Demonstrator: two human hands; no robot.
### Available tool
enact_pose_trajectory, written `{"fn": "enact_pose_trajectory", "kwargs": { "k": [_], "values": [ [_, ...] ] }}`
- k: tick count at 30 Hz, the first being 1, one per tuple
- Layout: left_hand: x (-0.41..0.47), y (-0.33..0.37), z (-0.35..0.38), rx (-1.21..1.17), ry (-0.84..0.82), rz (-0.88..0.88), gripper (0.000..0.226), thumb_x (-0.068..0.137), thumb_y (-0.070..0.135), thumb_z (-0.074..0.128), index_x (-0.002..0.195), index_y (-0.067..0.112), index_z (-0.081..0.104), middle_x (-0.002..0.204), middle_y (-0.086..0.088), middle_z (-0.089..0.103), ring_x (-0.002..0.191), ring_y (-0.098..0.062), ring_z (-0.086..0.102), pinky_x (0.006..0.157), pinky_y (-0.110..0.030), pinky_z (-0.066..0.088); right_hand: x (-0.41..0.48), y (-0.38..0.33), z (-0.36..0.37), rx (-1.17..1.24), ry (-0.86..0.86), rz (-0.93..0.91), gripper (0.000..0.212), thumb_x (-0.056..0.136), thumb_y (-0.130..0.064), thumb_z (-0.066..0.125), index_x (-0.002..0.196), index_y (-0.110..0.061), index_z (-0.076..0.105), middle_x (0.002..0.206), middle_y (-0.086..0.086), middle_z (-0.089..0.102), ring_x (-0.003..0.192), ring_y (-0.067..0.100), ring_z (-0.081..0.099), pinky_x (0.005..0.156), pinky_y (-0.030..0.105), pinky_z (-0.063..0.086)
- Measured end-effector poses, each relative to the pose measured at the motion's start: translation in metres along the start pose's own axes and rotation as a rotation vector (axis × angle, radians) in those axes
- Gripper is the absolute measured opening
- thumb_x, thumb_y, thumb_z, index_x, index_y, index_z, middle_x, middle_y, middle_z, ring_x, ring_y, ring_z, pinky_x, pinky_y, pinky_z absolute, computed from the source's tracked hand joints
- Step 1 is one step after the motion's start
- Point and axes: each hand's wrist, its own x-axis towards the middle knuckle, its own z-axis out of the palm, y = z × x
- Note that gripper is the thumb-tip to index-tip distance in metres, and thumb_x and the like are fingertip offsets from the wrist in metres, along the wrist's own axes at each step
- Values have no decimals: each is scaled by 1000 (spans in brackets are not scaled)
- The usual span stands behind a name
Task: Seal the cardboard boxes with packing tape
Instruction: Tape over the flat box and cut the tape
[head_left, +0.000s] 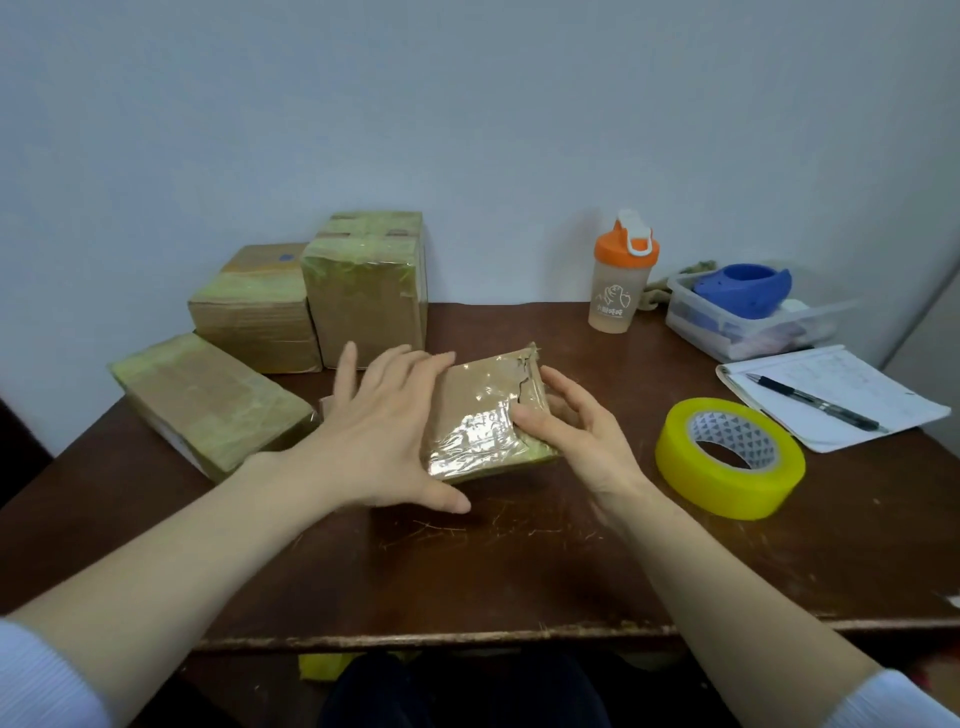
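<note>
Left grip: the left grip (384, 431) is spread flat, fingers straight, with the palm on the left part of the small box (483, 410) and the thumb along its near edge.
Right grip: the right grip (576, 431) pinches the right edge of the same box, thumb on the glossy taped top and fingers curved round the side.
Wall: a plain, pale blue-white wall (467, 104) stands beyond both grips and fills the upper half of the view.
Bench: the dark brown wooden bench (519, 571) lies under the grips. It has pale scratches just nearer than them and a worn front edge.
Small box: it lies between the two grips on the bench, wrapped in clear tape that is torn at the far right corner.
Other boxes: the flat box (208, 405) is just left of the left grip. The squat box (254, 306) and the tall box (369, 296) stand beyond it, and all three are taped.
Notebook: the open notebook (831, 395) lies right of the right grip, past the tape.
Tub: the clear tub (748, 327) is at far right.
Tape roll: the yellow tape roll (730, 457) lies flat near the right grip.
Bottle: the bottle (621, 275) has an orange lid and stands beyond the right grip.
Pen: the pen (815, 402) lies on the notebook.
</note>
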Motion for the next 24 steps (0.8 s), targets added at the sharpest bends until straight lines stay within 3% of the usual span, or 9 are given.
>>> {"fn": "enact_pose_trajectory", "kwargs": {
  "k": [3, 7, 10, 15, 17, 19, 21, 24],
  "values": [
    [6, 15, 1, -30, 31, 71, 134, 51, 80, 63, 147, 27, -14, 151, 0, 14, 141, -15, 8, 112, -41, -14, -6, 0, 6, -38, -12, -31, 90, 58, -39, 87, 136, -23, 48, 132, -1, 58, 118, 10, 57, 102, 35, 46],
    [5, 13, 1, -162, 175, 111, 114, 51, 64, 71, 143, 24, 17, 127, 12, 35, 128, -10, 28, 112, -30, -2, -11, -1, 2, 30, -16, 4, 77, 55, -46, 81, 127, -30, 56, 131, -1, 59, 123, 16, 53, 107, 43, 40],
    [3, 10, 2, -218, 215, 114, 109, 48, 60, 74, 139, 23, 25, 114, 19, 28, 120, -6, 30, 109, -25, -1, -9, -2, 3, -4, -42, 20, 81, 54, -42, 78, 130, -32, 52, 134, 3, 54, 125, 17, 51, 108, 44, 39],
    [3, 10, 2, -242, 191, 103, 112, 51, 58, 77, 142, 26, 21, 122, 15, 32, 122, -6, 25, 105, -23, 7, -7, -4, 5, -46, -60, 14, 84, 53, -40, 77, 133, -28, 51, 129, 1, 60, 121, 17, 55, 105, 43, 43],
    [4, 10, 1, -208, 124, 101, 118, 55, 66, 71, 148, 30, 9, 139, 8, 29, 128, -10, 22, 104, -28, 12, -6, -3, 2, -28, -71, 32, 73, 56, -40, 74, 127, -32, 57, 122, -2, 65, 116, 16, 59, 103, 43, 45],
    [5, 12, 2, -158, 62, 133, 112, 62, 77, 56, 149, 37, -2, 150, 7, 18, 132, -10, 16, 107, -32, 14, -5, 0, 0, -44, -101, 58, 49, 66, -41, 68, 115, -39, 65, 111, -7, 71, 104, 12, 65, 97, 41, 48],
    [6, 15, 4, -111, 0, 182, 96, 72, 81, 41, 148, 42, -2, 157, 8, 3, 139, -7, 5, 112, -35, 7, -5, 5, -1, -85, -103, 104, 33, 77, -42, 58, 108, -44, 68, 107, -9, 72, 102, 12, 66, 97, 41, 47],
    [9, 21, 11, 4, -20, 256, 81, 82, 73, 22, 149, 35, -4, 158, 9, -13, 144, -6, -12, 115, -32, -9, -7, 11, -3, -156, -46, 142, 34, 88, -50, 49, 117, -41, 63, 121, -9, 65, 112, 8, 59, 105, 38, 42]
  ]
}}
